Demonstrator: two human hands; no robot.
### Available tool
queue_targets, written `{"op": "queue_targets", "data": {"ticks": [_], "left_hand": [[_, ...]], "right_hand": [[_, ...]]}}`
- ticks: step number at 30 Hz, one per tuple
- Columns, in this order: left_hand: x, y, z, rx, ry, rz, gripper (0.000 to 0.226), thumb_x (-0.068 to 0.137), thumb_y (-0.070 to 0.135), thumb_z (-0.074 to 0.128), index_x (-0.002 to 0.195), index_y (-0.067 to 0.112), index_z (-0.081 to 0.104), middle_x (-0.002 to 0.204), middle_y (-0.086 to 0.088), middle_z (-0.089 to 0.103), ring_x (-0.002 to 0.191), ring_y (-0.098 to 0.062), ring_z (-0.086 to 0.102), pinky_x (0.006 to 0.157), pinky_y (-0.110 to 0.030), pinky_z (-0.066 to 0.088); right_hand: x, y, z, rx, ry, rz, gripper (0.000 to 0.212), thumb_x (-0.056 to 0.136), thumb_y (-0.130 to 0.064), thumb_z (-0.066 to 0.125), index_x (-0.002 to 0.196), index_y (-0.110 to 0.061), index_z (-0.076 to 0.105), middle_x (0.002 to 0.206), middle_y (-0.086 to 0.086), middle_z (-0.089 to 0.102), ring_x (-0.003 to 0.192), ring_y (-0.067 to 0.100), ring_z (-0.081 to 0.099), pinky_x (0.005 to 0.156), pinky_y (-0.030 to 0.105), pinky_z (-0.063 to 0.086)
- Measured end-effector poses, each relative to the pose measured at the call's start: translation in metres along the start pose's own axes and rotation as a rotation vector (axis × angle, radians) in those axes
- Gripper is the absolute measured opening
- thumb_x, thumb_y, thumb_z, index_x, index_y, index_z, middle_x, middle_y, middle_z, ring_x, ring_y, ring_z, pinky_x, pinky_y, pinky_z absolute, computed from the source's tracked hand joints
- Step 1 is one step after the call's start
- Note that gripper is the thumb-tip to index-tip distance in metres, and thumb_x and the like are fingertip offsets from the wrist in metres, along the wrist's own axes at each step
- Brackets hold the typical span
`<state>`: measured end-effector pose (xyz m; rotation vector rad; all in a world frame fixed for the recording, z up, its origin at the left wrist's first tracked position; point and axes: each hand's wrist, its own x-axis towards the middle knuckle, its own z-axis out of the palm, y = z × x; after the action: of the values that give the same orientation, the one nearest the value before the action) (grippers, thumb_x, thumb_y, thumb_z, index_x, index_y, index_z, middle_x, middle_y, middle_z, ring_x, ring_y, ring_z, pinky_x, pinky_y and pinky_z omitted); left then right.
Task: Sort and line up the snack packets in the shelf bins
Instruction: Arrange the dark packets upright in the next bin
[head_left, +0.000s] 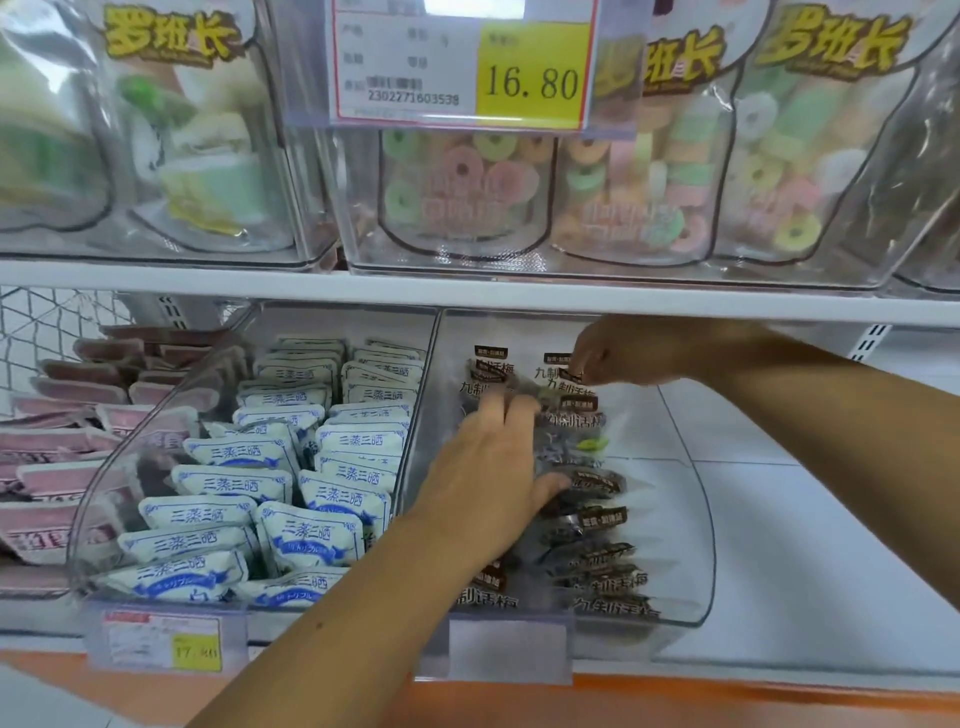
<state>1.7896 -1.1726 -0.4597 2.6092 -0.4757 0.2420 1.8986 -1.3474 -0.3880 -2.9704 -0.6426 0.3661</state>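
A clear plastic bin (691, 525) on the lower shelf holds several clear packets with brown labels (597, 525), stacked front to back. My left hand (488, 467) lies flat on the packets in the bin's left half, fingers straight and spread. My right hand (618, 353) reaches in at the back of the same bin and pinches the top of a brown-label packet (569, 376). The neighbouring clear bin (104, 493) on the left holds white packets with blue print (306, 535) in two rows.
Pink packets (62, 478) lie in a pile further left, by a wire basket (47, 322). The upper shelf (467, 293) carries clear tubs of ring candies (467, 171) with a yellow price tag (532, 67). White bare shelf floor (810, 519) lies right of the bins.
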Motion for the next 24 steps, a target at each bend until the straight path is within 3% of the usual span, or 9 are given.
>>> {"op": "queue_targets", "data": {"ticks": [3,6,9,12,14,17,21,24], "left_hand": [[0.001,0.0,0.002,0.033,-0.041,0.09,0.07,0.085,0.042,0.067,0.142,0.032,0.027,0.149,0.01,0.025,0.123,-0.016,0.043,0.106,-0.033,0.034],[0.002,-0.003,0.002,0.107,-0.075,0.088,0.053,0.091,0.04,0.061,0.139,0.033,0.041,0.147,0.01,0.03,0.122,-0.015,0.041,0.104,-0.034,0.036],[0.001,-0.001,0.001,0.102,-0.093,0.127,0.041,0.093,0.035,0.059,0.132,0.033,0.049,0.132,0.011,0.046,0.116,-0.013,0.046,0.101,-0.035,0.04],[0.0,-0.001,0.002,0.09,-0.127,0.137,0.04,0.096,0.029,0.055,0.134,0.035,0.045,0.135,0.012,0.049,0.121,-0.013,0.048,0.103,-0.037,0.038],[0.0,0.0,0.0,0.109,-0.153,0.133,0.04,0.099,0.03,0.05,0.138,0.035,0.042,0.142,0.013,0.046,0.127,-0.013,0.044,0.107,-0.037,0.033],[0.0,-0.001,-0.001,0.16,-0.2,0.133,0.043,0.102,0.031,0.042,0.144,0.036,0.035,0.151,0.013,0.035,0.135,-0.015,0.036,0.11,-0.038,0.026],[0.0,0.0,-0.002,0.172,-0.23,0.115,0.044,0.102,0.035,0.04,0.145,0.038,0.033,0.154,0.012,0.03,0.137,-0.016,0.033,0.112,-0.04,0.025],[0.001,0.002,-0.003,0.08,-0.222,0.067,0.046,0.096,0.052,0.044,0.139,0.037,0.042,0.148,0.011,0.039,0.132,-0.015,0.039,0.109,-0.04,0.032]], "right_hand": [[0.015,-0.007,0.018,-0.319,-0.077,0.046,0.028,0.094,-0.014,0.052,0.117,-0.015,0.066,0.121,0.003,0.061,0.11,0.023,0.059,0.092,0.031,0.05],[0.021,-0.005,0.022,-0.337,-0.075,0.039,0.026,0.091,-0.012,0.051,0.108,-0.012,0.071,0.114,0.002,0.066,0.106,0.022,0.063,0.09,0.035,0.054],[0.011,-0.001,0.016,-0.123,0.088,0.04,0.021,0.095,-0.024,0.053,0.103,-0.011,0.068,0.108,-0.003,0.062,0.102,0.017,0.058,0.086,0.028,0.047],[0.006,0.006,0.011,0.239,0.23,0.04,0.021,0.094,-0.014,0.051,0.096,0.004,0.063,0.087,0.017,0.064,0.074,0.022,0.054,0.064,0.026,0.043],[0.003,0.009,0.012,0.316,0.232,0.012,0.016,0.096,-0.018,0.052,0.091,-0.004,0.061,0.079,0.01,0.065,0.072,0.028,0.058,0.064,0.029,0.046],[0.0,0.009,0.013,0.385,0.203,-0.009,0.01,0.096,-0.026,0.055,0.095,-0.017,0.06,0.088,0.01,0.071,0.082,0.035,0.065,0.072,0.041,0.05],[-0.005,0.006,0.009,0.504,0.225,-0.009,0.01,0.095,-0.03,0.057,0.086,-0.027,0.061,0.085,0.009,0.07,0.072,0.024,0.056,0.062,0.031,0.04],[-0.01,0.007,0.008,0.54,0.281,0.013,0.017,0.094,-0.036,0.057,0.092,-0.022,0.065,0.088,0.014,0.07,0.071,0.023,0.057,0.06,0.03,0.044]]}}
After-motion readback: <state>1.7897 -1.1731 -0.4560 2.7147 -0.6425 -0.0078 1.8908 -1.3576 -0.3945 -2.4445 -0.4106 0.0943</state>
